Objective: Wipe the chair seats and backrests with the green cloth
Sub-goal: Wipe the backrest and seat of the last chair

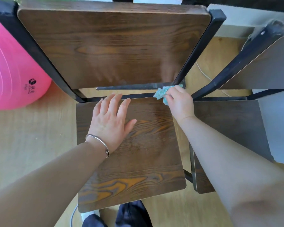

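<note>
A dark wooden chair stands right below me, its seat [146,153] near me and its backrest [111,46] rising beyond. My left hand [110,120] lies flat on the seat's far left part, fingers spread, a silver bangle on the wrist. My right hand [179,102] is closed around the crumpled green cloth [162,93] at the seat's far right corner, where the black frame post [200,46] meets the seat. Part of the cloth is hidden inside the fist.
A second chair stands on the right, its seat [236,128] touching the first and its backrest [261,66] tilted away. A big pink ball [11,71] sits on the left. The wooden floor [31,136] surrounds the chairs; a white cable [203,71] runs behind them.
</note>
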The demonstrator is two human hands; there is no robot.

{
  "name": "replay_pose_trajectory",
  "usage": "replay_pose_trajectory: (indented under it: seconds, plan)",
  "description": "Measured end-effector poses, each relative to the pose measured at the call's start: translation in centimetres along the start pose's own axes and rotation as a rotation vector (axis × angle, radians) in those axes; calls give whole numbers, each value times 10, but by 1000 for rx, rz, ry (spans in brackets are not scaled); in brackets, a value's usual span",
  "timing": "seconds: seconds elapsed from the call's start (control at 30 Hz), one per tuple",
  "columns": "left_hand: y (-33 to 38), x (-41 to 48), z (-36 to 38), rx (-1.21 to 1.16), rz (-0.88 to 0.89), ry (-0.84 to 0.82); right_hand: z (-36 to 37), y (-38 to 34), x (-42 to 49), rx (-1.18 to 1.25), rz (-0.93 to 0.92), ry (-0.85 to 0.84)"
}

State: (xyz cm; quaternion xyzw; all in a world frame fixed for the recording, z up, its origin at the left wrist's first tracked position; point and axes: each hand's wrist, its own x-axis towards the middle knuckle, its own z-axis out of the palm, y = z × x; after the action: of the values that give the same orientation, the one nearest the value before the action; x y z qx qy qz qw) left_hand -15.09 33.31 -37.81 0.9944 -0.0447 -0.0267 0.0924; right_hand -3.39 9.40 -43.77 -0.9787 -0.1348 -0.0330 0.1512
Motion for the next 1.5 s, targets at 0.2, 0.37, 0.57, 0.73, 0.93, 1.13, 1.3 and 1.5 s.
replay_pose_trajectory:
  seconds: [0.2,0.37,0.57,0.73,0.93,1.13,1.3,1.5]
  plan:
    - [-11,-11,7,-4,-16,-29,12,-4,-3,50,178,-25]
    - [-16,-21,1,-10,-24,-28,-4,-17,-8,166,255,60]
    - [-12,-31,-23,7,0,43,-65,-38,1,339,231,226]
    - [-16,-32,-42,18,5,110,-116,-69,28,396,151,405]
    - [-28,-39,-49,24,-14,144,-111,-106,35,417,50,471]
    - [-44,-52,-30,0,-62,120,-63,-142,26,445,-21,426]
    - [-54,-63,-14,22,-98,87,-12,-167,8,458,-8,331]
    - [-53,-63,-4,15,-115,54,23,-199,-1,492,-24,252]
